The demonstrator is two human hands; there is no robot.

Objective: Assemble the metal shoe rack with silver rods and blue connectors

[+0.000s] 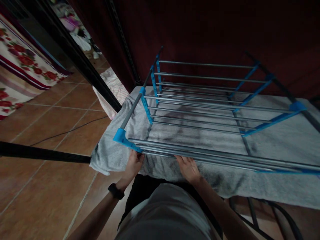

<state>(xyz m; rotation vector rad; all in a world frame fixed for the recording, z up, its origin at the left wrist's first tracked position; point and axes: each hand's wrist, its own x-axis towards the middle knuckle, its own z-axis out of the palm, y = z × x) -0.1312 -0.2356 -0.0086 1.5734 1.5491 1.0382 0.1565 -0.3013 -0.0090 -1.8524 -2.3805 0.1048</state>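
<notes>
A shoe rack of grey metal tubes with blue plastic brackets lies on its side on the grey cloth in front of me. My left hand is closed at the lower end of the near-left blue bracket, where the tubes enter it. Its fingertips are partly hidden behind the bracket. Farther right, my right hand holds the lowest of the near metal tubes; its fingertips disappear behind that tube. Both hands are at the rack's near edge, close to my body.
Black metal posts of a frame rise at the left. A dark red curtain hangs behind the rack. On the tiled floor runs a thin cable. Flowered fabric hangs at far left; black bars show below right.
</notes>
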